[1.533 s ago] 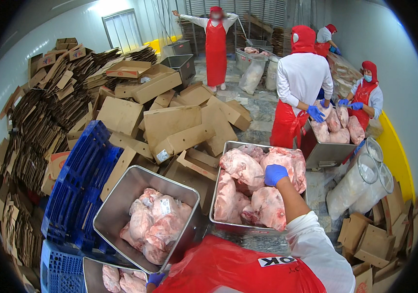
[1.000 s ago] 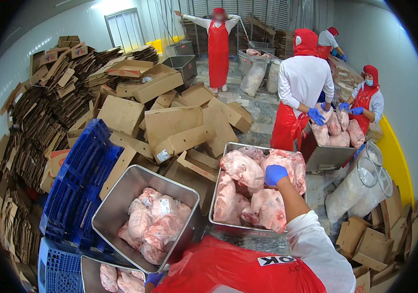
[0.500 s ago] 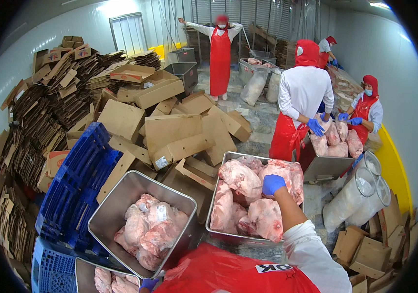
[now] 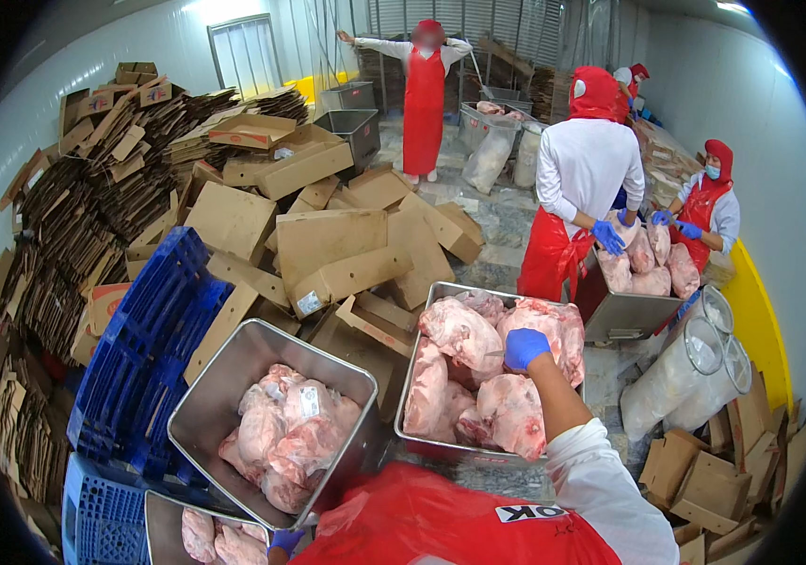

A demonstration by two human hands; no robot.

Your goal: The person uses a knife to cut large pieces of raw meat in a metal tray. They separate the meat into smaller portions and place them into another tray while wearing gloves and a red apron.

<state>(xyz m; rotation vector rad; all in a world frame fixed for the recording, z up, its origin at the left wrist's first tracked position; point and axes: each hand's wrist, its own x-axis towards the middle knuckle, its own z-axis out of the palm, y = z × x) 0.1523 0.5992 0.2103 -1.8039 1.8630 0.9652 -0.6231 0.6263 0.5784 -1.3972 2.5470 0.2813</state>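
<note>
Head view gives me the right hand (image 4: 526, 349), blue-gloved and closed around what looks like a knife (image 4: 494, 354), its small grey tip pointing left, with meat pieces (image 4: 511, 414) heaped beneath in a steel bin (image 4: 464, 454). Near the lower edge I find the left hand (image 4: 285, 540), mostly hidden beside a second bin (image 4: 233, 377) holding wrapped meat (image 4: 290, 433), and I cannot tell its grip.

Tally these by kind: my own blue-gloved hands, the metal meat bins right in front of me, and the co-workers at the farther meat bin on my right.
Blue-gloved hands: 2
Metal bins: 3
Co-workers: 2
Total: 7
</note>
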